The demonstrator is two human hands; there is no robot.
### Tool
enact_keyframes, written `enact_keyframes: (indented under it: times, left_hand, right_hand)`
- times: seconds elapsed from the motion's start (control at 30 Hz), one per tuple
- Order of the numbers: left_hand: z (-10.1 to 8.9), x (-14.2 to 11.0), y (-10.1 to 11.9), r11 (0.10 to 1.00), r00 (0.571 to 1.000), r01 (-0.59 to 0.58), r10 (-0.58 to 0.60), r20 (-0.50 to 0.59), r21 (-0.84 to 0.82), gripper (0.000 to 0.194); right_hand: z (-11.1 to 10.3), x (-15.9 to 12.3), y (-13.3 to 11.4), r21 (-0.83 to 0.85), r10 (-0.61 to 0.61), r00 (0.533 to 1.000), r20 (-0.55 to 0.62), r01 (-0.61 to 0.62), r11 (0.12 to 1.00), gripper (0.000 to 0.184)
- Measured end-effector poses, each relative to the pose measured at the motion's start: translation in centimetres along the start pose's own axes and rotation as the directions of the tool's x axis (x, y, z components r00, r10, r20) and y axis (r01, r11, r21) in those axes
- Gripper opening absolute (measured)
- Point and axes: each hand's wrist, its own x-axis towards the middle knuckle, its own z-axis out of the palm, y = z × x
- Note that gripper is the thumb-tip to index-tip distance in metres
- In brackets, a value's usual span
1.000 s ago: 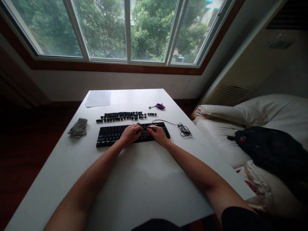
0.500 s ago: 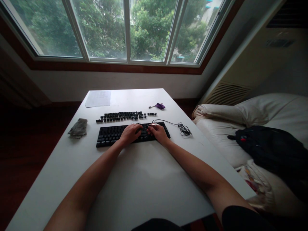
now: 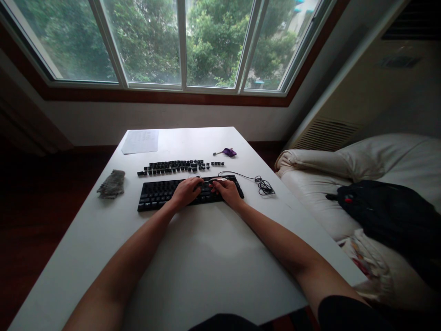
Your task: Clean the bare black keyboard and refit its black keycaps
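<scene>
A black keyboard lies on the white table in front of me, with both hands over its right half. My left hand is closed in a pinch at the keyboard's upper middle; whatever is in its fingertips is too small to make out. My right hand has its fingers closed on a thin silvery tool that reaches left towards the left fingertips. Loose black keycaps stand in rows just behind the keyboard, several in each row.
A grey cloth lies to the left. A purple brush-like item and a coiled black cable are on the right. Printed paper rests at the table's far left. Beyond the right edge, a sofa carries a dark bag.
The right fingers have shifted very slightly around the silvery tool. Both arms, the keyboard and the loose keycaps stay in the same places.
</scene>
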Motion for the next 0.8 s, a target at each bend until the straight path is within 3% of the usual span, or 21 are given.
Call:
enact_keyframes:
  times: [0.8]
  left_hand:
    - [-0.42, -0.24, 0.79, 0.999, 0.998, 0.029, -0.027, -0.049, 0.038, 0.027]
  right_hand:
    - [0.21, -0.12, -0.55, 0.018, -0.008, 0.997, -0.071, 0.01, 1.0, 0.049]
